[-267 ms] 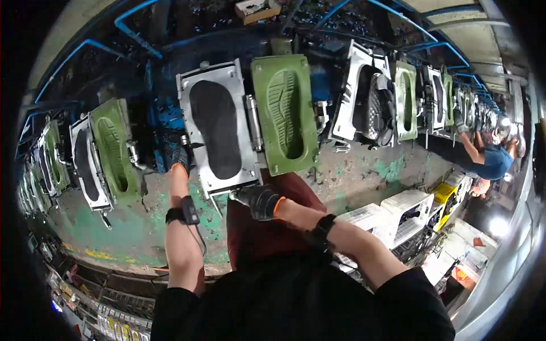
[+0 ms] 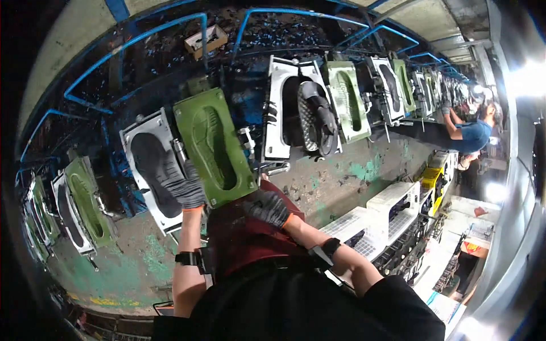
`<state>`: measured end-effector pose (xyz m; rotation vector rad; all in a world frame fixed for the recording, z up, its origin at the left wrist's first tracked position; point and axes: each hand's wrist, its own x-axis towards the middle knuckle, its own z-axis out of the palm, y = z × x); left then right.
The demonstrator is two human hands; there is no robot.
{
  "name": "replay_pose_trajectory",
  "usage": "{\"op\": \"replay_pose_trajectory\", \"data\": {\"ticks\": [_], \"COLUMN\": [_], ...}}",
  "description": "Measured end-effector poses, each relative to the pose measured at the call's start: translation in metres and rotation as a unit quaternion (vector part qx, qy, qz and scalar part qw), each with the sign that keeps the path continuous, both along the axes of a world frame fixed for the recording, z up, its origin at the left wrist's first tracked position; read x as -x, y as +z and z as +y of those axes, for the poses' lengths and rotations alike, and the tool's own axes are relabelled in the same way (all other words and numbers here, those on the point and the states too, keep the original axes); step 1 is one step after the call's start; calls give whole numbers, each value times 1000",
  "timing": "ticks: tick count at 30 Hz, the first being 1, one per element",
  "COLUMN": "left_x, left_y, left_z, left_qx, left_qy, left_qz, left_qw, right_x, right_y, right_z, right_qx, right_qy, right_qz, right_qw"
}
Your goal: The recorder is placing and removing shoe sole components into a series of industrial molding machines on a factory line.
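A shoe mould lies spread before me: a silver half (image 2: pixel 157 206) with a dark sole-shaped insert (image 2: pixel 149 156), hinged to a green half (image 2: pixel 213 136) with a ridged foot-shaped hollow. My left hand (image 2: pixel 185 190), in a grey-black knit glove with an orange cuff, lies over the insert's right side beside the hinge, fingers spread. Below the green half's lower right corner is my right hand (image 2: pixel 268 209), gloved alike. Its fingers are loosely bent and apart, with nothing seen in them; whether they touch the mould's edge I cannot tell.
To the right, another silver mould half (image 2: pixel 277 108) carries a black sandal (image 2: pixel 318 116) beside its green half (image 2: pixel 348 102). More moulds line up both ways. Blue pipe frames (image 2: pixel 244 34) stand behind. White crates (image 2: pixel 392 207) stand at right; a person in blue (image 2: pixel 475 136) works farther off.
My view has swung right, so the moulds sit farther left. My left hand has come onto the silver half's insert. My right hand has left the silver half's lower edge for the green half's lower corner.
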<state>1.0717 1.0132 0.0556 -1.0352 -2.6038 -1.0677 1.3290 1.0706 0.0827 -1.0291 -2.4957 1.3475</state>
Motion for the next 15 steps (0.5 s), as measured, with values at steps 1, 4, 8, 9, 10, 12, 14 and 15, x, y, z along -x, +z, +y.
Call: {"op": "replay_pose_trajectory", "data": {"ticks": [1,4,8,9,10,12,14,15], "left_x": [-46,-178,-296,-309,-317,-328,-329,-319], "left_y": [22,58,15,16,19,34,41,52], "left_z": [45,154,235,251,252,256,261,274], "left_qx": [-43,-21,236,318,289,179,86,-4], "left_qy": [-100,-419,-427,-448,-454,-443,-430,-393], "left_qz": [-30,-43,84,-7,-14,-59,-95,-60], "left_qw": [994,907,869,836,843,876,894,918], "right_x": [-30,-117,-162,-176,-188,-203,-209,-200], "right_y": [20,-3,6,1,-16,-23,-28,-11], "right_z": [36,118,234,253,261,282,294,300], "right_qx": [17,-1,-191,-276,-194,-152,-103,-111], "right_qy": [-83,-463,-358,-258,-278,-282,-339,-356], "right_qz": [0,111,-128,-139,-141,-59,-29,35], "right_qw": [996,880,905,915,930,945,935,927]}}
